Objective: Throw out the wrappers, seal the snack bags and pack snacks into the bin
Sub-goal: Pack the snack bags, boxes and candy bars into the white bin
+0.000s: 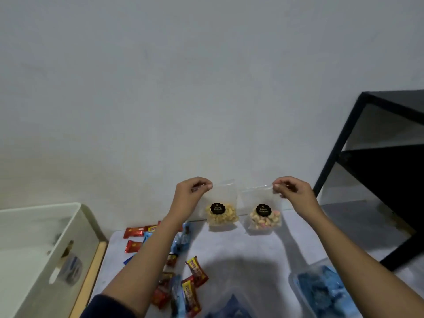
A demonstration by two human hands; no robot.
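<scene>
Bin: white, open, far left, well apart from the bags.
Left hand: fingertips pinch the yellow-snack bag by its top left corner, above the table's far edge.
Right hand: fingertips pinch the pink-snack bag by its top right corner.
Sealing: probably best one bag at a time, pinching along the whole strip.

A dark navy sleeve ends near the left elbow; both forearms are bare.

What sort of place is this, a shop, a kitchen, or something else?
Likely a plain room in a home, though I can't be sure: a bare wall, a table strewn with wrapped snack bars beside a white storage bin, and a black metal shelf frame.
</scene>
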